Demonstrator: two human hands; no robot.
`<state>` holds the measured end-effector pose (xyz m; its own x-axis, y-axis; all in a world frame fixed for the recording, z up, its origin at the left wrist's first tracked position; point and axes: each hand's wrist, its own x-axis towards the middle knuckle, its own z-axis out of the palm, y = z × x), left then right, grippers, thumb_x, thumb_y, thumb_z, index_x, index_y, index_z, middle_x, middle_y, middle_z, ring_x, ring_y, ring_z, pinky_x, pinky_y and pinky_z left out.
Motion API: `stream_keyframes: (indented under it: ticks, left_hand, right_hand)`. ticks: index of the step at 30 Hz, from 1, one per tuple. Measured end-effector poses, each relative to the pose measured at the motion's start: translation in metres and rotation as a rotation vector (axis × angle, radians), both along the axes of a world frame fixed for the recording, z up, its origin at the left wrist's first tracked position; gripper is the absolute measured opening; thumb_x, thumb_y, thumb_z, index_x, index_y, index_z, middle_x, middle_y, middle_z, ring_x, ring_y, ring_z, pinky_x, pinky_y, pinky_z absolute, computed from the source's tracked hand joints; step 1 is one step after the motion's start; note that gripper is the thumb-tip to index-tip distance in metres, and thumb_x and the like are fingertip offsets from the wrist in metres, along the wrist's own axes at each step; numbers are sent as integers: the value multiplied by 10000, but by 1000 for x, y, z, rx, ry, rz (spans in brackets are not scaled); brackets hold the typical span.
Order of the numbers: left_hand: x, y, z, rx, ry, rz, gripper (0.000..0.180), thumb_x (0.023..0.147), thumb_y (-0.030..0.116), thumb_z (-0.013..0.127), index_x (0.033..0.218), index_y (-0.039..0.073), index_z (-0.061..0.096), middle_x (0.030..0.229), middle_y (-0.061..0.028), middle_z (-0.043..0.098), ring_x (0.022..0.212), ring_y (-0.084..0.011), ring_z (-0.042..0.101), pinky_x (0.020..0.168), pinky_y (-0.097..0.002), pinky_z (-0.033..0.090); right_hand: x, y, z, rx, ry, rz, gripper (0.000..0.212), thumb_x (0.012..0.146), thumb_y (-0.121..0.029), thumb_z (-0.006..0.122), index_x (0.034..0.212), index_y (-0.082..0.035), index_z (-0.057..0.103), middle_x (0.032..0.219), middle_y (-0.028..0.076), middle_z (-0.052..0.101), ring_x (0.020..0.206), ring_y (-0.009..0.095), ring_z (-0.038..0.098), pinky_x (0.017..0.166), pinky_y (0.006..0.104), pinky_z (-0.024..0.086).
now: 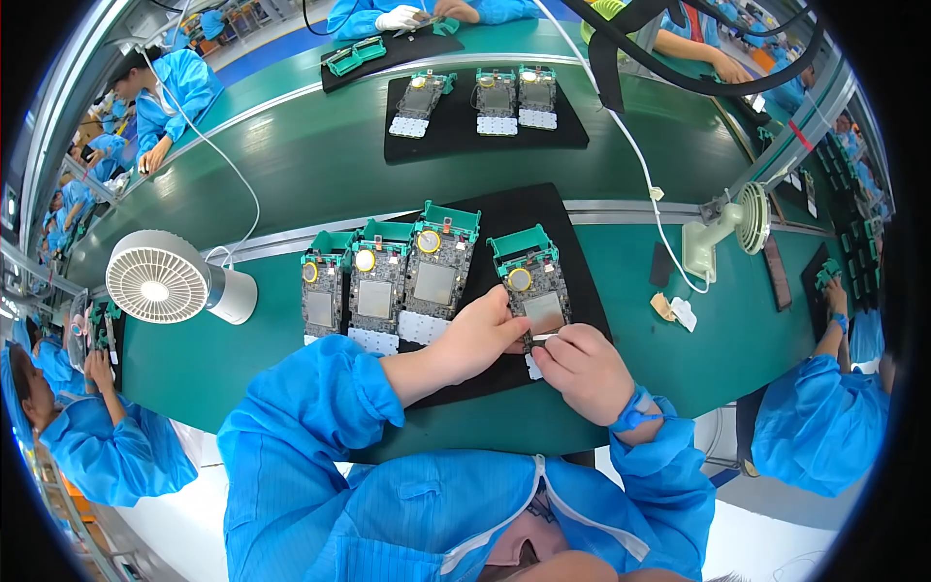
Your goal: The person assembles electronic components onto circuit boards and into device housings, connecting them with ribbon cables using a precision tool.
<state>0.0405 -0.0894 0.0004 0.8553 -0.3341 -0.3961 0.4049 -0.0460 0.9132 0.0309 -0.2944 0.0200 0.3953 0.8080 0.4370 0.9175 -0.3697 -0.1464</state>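
Four green-framed circuit board assemblies lie on the near black rectangular mat [582, 281]; three sit side by side at its left [383, 281], and the fourth green-framed circuit board with a round yellow-ringed coin cell and a grey metal shield [531, 281] lies apart at the right, under both hands. This board is tilted slightly, with its green plastic end pointing away from the person and a white keypad strip at its near end, mostly covered by the fingers.

The left hand [475, 338] is curled, its thumb and fingertips pressing on the board's near left edge. The right hand [579, 369] is closed in a pinch on a small thin silvery tool or strip [543, 338] whose tip touches the board's near edge; what exactly it is cannot be told. A blue wrist strap [635, 412] circles the right wrist.

Left of the mat stands one white round desk fan [160, 278]; a second pale green small fan [727, 228] stands at the right. Farther off, on the green conveyor belt [320, 155], a second black mat [485, 131] carries three more such boards [480, 102].
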Motion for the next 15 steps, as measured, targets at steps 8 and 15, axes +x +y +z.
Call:
stream_keyframes:
  ticks: [8, 15]
  left_hand:
    - [-5, 2, 29, -31, -65, -65, 372, 906, 54, 588, 1238, -4, 431, 1019, -87, 610, 868, -111, 605, 769, -280, 534]
    - [-1, 4, 17, 125, -68, -113, 409, 869, 21, 612, 1232, -24, 428, 991, -84, 618, 837, -112, 607, 748, -270, 526]
  right_hand:
    - [0, 1, -7, 228, 217, -106, 262, 693, 4, 658, 952, -31, 649, 927, 73, 592, 904, 274, 567, 808, 356, 512]
    - [-3, 2, -8, 21, -55, 15, 319, 690, -51, 663, 1004, -12, 626, 938, 70, 584, 905, 252, 569, 837, 365, 512]
